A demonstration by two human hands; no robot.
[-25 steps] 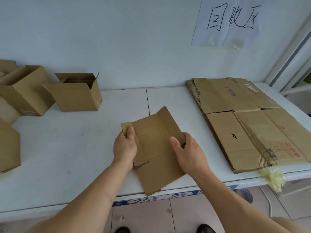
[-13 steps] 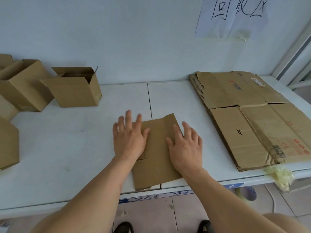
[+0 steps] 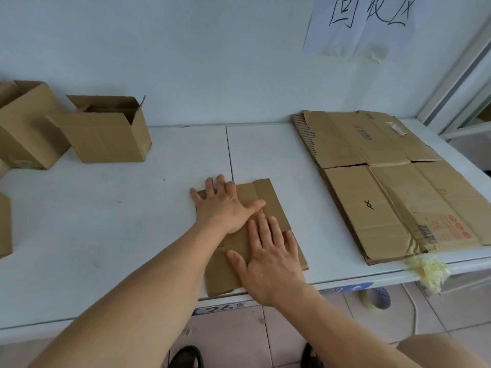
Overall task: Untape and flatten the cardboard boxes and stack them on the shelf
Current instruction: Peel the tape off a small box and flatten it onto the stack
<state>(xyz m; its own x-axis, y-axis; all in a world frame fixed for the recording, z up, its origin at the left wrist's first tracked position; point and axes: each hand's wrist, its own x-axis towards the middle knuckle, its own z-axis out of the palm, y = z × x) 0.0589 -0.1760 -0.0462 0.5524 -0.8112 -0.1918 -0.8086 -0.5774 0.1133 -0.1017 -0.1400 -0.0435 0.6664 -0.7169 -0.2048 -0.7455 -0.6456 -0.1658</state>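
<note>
A small flattened brown cardboard box (image 3: 271, 197) lies on the white shelf (image 3: 119, 235) near its front edge. My left hand (image 3: 225, 205) presses flat on its far half, fingers spread. My right hand (image 3: 268, 258) presses flat on its near half, palm down, fingers apart. A stack of larger flattened cardboard boxes (image 3: 385, 181) lies on the right part of the shelf. An open, standing cardboard box (image 3: 106, 131) is at the back left, with another box (image 3: 29, 126) beside it.
A further piece of cardboard (image 3: 5, 229) shows at the left edge. A clump of yellowish tape (image 3: 430, 269) hangs off the shelf front under the stack. A paper sign (image 3: 364, 25) is on the wall. A tape roll (image 3: 376, 298) lies on the tiled floor.
The small box went from being held up in both hands to lying on the shelf. My left hand slid to its far half, my right hand to its near half.
</note>
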